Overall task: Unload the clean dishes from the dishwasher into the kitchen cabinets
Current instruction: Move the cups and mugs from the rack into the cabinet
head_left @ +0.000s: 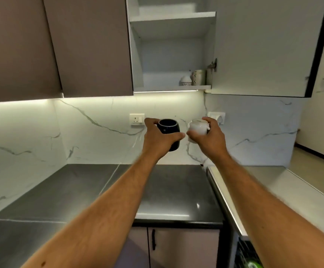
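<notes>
Left hand (157, 138) grips a dark cup (168, 132), right hand (207, 136) a white cup (197, 128); the open cabinet's bottom shelf (157, 87) lies at twelve o'clock above both.

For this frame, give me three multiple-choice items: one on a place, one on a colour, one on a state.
1. Where do the stored items sit in the open cabinet?
A. top shelf
B. bottom shelf, right side
C. bottom shelf, left side

2. What colour is the cup in the left hand?
A. red
B. white
C. dark

3. What is the right hand doing?
A. gripping a white cup
B. resting flat on the counter
C. hanging idle

Answers: 1 B, they stand near the hinge side of the lowest shelf. 2 C, it looks almost black. 3 A, its fingers curl round the cup in the air.
</notes>
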